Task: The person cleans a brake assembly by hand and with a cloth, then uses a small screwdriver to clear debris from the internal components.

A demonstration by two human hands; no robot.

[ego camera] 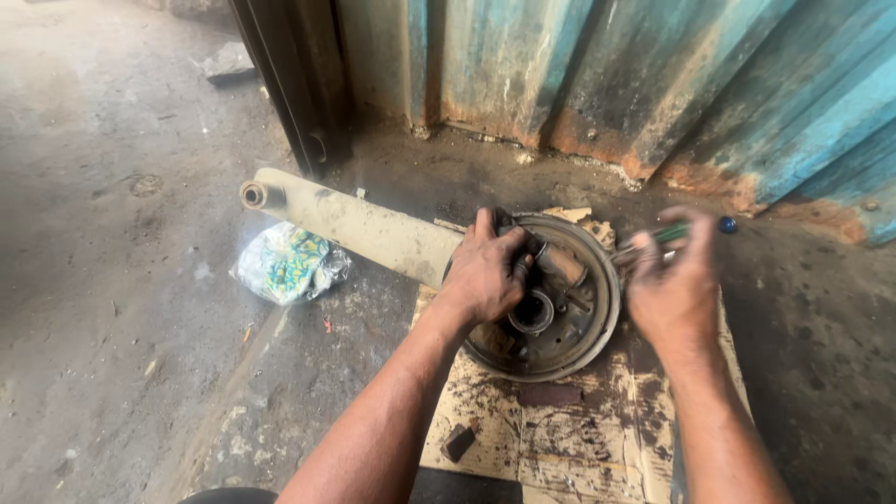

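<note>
Quick headcount of what's on the ground here. Two hands in view, a left hand [485, 271] and a right hand [674, 294], same person. One round brake backing plate [579, 336], rusty and greasy, with one centre hub hole [533, 311] in it. One long cream-coloured axle tube [364, 229] running off the plate, one open end visible. One green-handled tool [686, 230], only partly visible, so I can't tell exactly what kind. One stained sheet of cardboard [560, 439] underneath. One small dark block [457, 441] sitting on it. One crumpled plastic bag [289, 263] with a blue and yellow pattern. One corrugated metal wall [653, 84], blue and rusted. One loose stone [227, 62] far back.
</note>
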